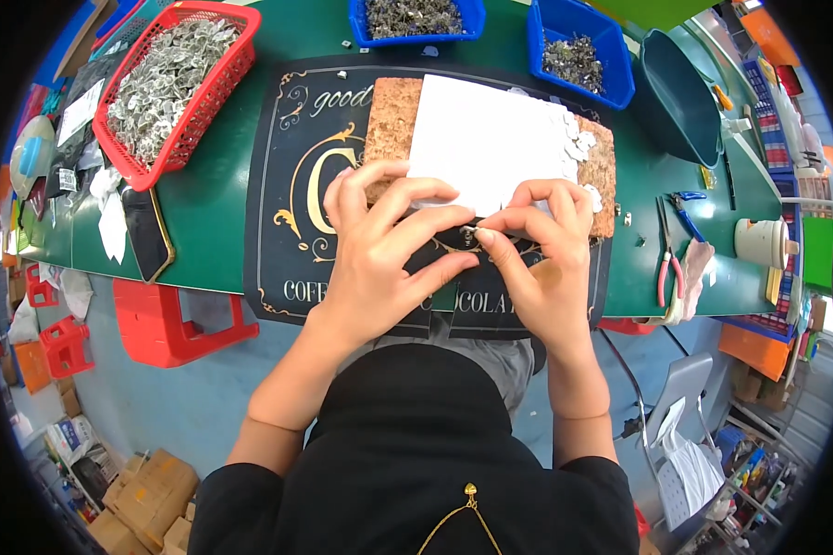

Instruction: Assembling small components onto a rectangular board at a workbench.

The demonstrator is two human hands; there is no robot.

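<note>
My left hand [384, 236] and my right hand [544, 239] meet over the near edge of a dark printed mat [292, 217]. Between their fingertips is a small metallic piece [469, 237], partly covered and too small to name exactly. My right thumb and index finger pinch it. From the other side, my left index finger and thumb curve around it. Just beyond my fingers, a white sheet [481, 129] lies on a brown cork-like board [395, 111]. Small white bits [576, 143] cluster along the sheet's right side.
A red basket [241, 69] of small silvery pieces stands at left, near a dark phone [148, 231]. Blue bins [479, 20] with small dark metal parts sit at the back, beside a dark green scoop-like tray [677, 97]. Pliers [665, 254] lie right on the green table [213, 245].
</note>
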